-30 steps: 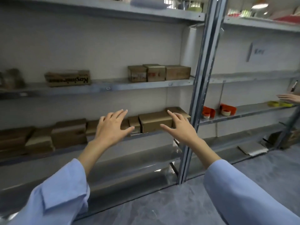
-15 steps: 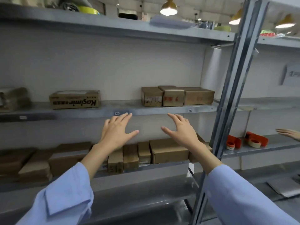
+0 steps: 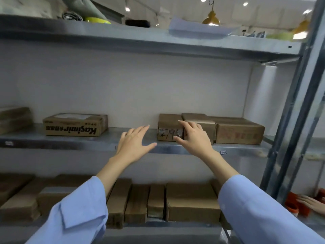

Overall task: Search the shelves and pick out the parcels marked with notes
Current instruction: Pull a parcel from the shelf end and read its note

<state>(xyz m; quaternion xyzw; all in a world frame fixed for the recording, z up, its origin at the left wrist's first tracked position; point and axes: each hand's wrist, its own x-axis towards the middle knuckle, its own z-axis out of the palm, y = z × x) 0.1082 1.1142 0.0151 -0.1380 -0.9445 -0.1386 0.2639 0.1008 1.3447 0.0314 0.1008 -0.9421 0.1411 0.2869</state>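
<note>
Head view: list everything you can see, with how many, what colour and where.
Shelves: three, grey, stacked.
Kasimir box: one, brown, middle shelf left.
Far-left box: one, brown, middle shelf.
Row boxes: three, brown, middle shelf right.
Lower boxes: several, brown, bottom shelf.
Paper: one, white, top shelf.
Lamps: two, yellow, ceiling.
Orange items: unclear count, orange, lower right.
Other person's hand: one, beside orange items.
Sleeves: two, blue, foreground.
Left hand: one, open, before middle shelf.
Right hand: one, open, before row boxes.
</note>
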